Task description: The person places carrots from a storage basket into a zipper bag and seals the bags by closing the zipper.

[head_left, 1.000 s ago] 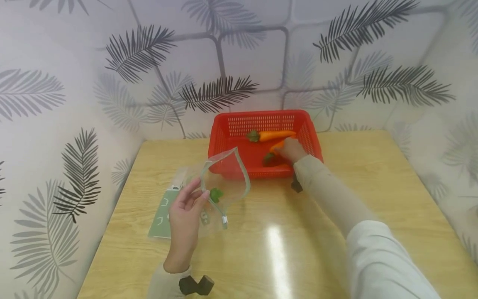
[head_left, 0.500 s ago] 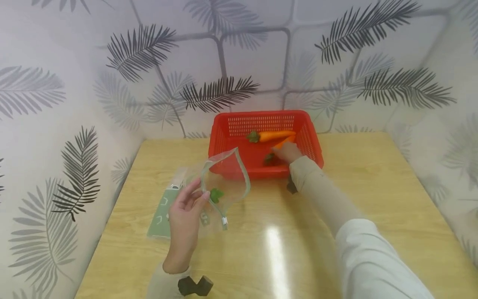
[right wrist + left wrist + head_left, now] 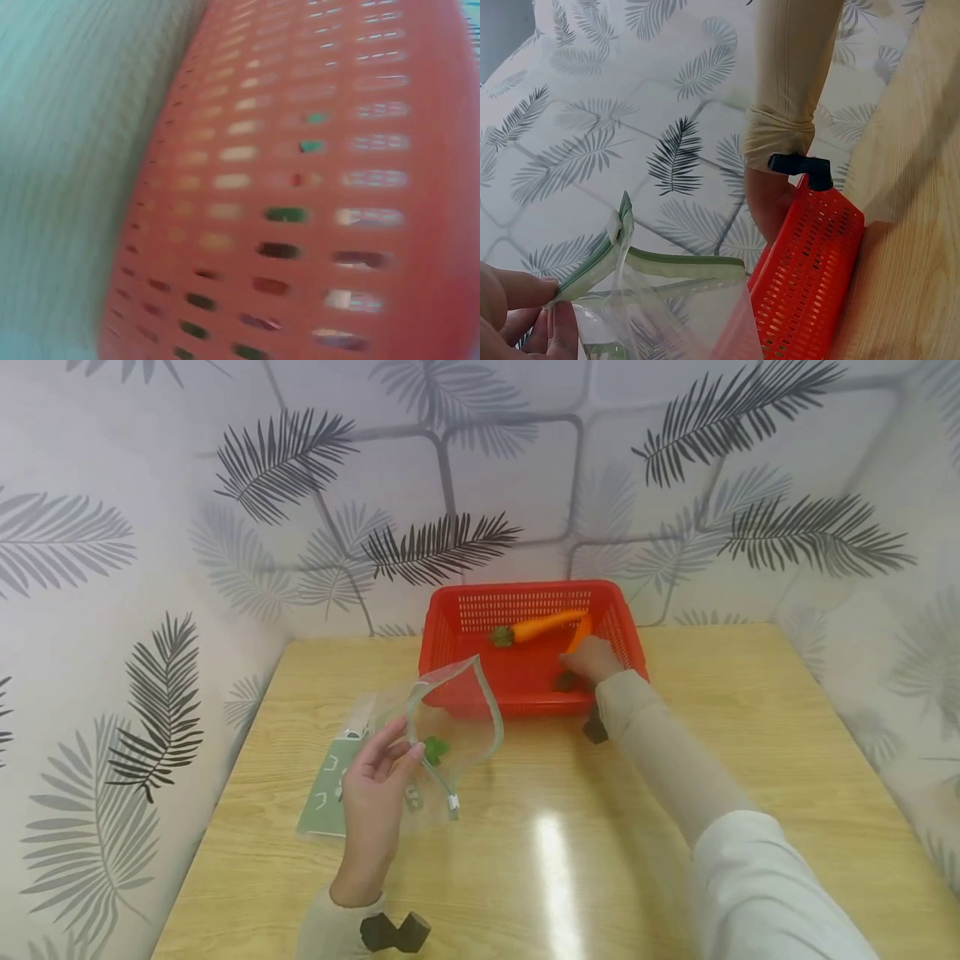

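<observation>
My left hand (image 3: 372,793) pinches the rim of a clear slider zip bag (image 3: 682,300) between thumb and fingers. The bag's mouth gapes toward the basket, and a green leafy shape (image 3: 435,750) shows through its clear side. Inside the red plastic basket (image 3: 480,703), my right hand (image 3: 595,658) grips a carrot (image 3: 581,632); its orange end sticks up past the fingers and its green top (image 3: 566,681) shows below them. Another carrot (image 3: 547,624) lies along the basket's far side. In the right wrist view the basket wall (image 3: 300,180) hides the right hand.
A green panel with white marks (image 3: 322,802) lies on the wooden table (image 3: 637,860) behind the left hand. The basket stands at the table's back edge, close to a leaf-patterned wall (image 3: 540,468).
My right hand first drew slightly left, then shifted right inside the basket with the gripped carrot. The far carrot tilted and slid a little left. My left hand and the bag stay nearly still.
</observation>
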Tool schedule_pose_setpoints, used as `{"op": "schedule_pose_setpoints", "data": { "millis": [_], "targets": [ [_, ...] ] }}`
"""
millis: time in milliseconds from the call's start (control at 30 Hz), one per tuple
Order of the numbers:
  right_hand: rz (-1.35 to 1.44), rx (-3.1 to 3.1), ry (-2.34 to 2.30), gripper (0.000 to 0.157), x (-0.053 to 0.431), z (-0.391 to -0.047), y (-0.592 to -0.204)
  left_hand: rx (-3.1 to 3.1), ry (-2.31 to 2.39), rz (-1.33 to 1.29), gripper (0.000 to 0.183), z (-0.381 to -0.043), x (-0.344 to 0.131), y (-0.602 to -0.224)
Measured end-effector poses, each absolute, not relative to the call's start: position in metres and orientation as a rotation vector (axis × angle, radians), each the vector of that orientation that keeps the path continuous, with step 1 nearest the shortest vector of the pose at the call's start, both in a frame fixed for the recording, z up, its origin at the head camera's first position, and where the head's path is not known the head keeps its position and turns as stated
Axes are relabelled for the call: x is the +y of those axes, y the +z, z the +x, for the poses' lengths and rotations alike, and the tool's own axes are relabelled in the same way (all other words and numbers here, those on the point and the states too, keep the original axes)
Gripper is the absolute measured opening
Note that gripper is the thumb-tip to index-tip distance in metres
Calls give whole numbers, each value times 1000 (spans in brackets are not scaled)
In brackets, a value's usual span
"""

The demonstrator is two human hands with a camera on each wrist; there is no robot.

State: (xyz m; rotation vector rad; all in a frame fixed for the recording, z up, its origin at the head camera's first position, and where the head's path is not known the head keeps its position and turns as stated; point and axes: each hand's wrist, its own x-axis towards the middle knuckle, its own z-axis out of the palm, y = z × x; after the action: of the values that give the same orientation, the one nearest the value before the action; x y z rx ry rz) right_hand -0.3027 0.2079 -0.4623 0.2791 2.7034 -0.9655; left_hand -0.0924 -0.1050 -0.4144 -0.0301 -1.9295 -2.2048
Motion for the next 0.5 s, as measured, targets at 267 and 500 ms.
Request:
{"op": "schedule_pose_setpoints", "data": {
  "millis": [267, 500],
  "targets": [
    [194, 2898, -802, 24, 206, -289, -433, -1913, -2218, -49, 42, -91, -107, -416],
    [45, 3069, -857, 24, 213, -284, -412, -1895, -2228, -61, 44, -93, -108, -415]
  ]
}}
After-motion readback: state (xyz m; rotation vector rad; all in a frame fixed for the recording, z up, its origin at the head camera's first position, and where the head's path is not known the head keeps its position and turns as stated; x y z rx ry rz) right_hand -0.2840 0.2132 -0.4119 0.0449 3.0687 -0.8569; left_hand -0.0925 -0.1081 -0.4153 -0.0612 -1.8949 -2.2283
